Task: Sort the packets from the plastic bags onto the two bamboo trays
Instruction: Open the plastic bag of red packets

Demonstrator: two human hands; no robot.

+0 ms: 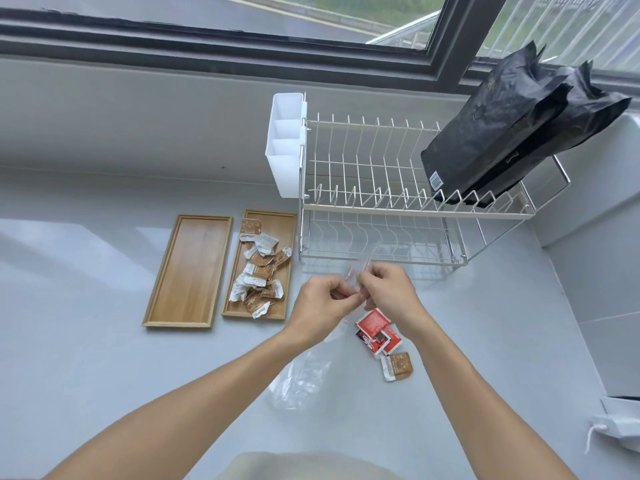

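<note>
Two bamboo trays lie side by side on the counter. The left tray (188, 271) holds nothing. The right tray (287, 233) carries several brown and white packets (259, 271). My left hand (320, 306) and my right hand (388, 289) both pinch the top of a clear plastic bag (360, 271) held above the counter. Red packets (375, 332) show at the bag's lower part, under my right wrist. One brown packet (396, 366) lies on the counter in front of them. Another clear plastic bag (298, 379) lies crumpled between my forearms.
A white wire dish rack (381, 188) stands behind my hands, with a white cutlery caddy (285, 143) on its left end and two black pouches (512, 133) leaning on its right. A window runs along the back. A white object (616, 424) sits at the right edge.
</note>
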